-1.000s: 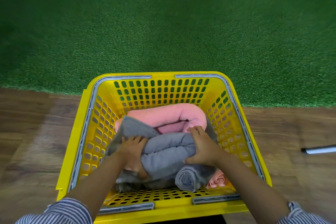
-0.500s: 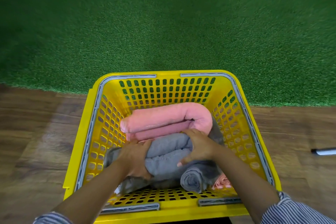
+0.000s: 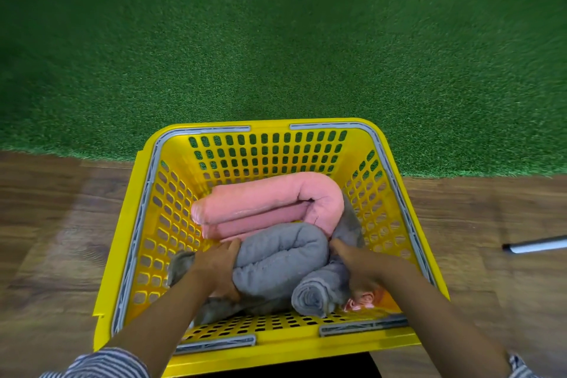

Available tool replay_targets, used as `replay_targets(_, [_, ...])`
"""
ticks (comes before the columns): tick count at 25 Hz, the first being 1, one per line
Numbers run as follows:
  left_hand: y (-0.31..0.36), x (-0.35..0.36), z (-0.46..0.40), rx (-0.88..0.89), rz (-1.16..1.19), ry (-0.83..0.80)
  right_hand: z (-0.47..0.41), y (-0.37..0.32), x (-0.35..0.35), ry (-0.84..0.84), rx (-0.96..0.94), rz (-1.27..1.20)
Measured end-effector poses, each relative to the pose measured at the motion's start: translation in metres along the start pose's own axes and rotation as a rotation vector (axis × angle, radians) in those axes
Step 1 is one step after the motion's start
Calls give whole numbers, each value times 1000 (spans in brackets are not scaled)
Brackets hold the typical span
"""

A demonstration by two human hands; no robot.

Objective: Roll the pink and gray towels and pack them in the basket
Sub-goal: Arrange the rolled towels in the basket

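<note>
Right hand (image 3: 357, 267) fingers behind gray towel (image 3: 282, 258).

You have only one view, from the camera on your head. It looks forward and steeply down, so the basket (image 3: 389, 150) sits close, low in the middle of the picture, and you see into it from above. Your forearms enter from the bottom edge. The wide lens bends the far edge of the green mat (image 3: 276, 40). The wooden floor (image 3: 61, 224) fills both lower sides.
</note>
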State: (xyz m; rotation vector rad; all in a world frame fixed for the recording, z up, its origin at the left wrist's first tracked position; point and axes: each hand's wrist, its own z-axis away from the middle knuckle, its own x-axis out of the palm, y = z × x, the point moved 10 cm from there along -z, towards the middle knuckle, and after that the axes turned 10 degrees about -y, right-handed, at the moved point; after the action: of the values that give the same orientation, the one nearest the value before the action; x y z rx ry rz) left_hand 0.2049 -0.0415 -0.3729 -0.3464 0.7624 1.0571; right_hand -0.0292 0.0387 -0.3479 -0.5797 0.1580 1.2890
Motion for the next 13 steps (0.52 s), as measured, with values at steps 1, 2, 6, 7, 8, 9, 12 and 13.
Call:
replay_targets(1, [0,1,0,-1,6,-4,3,-7,-4,72,-47,62])
replay_targets(2, [0,2,1,-3,11,-9,7,-14,-11,156,-106,110])
replay_targets(6, [0,2,0,6,9,-17,46,-33,-45,329,-230,-60])
replay_targets(7, [2,3,0,14,-15,-22,59,-32,-62,396,-242,-183])
replay_targets(8, [5,3,0,31,-43,-25,72,-32,-82,481,-280,-278])
replay_targets(9, [8,5,0,57,-70,-32,83,-35,-101,564,-324,-299])
replay_targets(12, [15,10,3,141,-71,-66,81,-58,-116,631,-319,-88])
replay_targets(13, [13,8,7,149,-18,-93,70,-66,-106,618,-267,32])
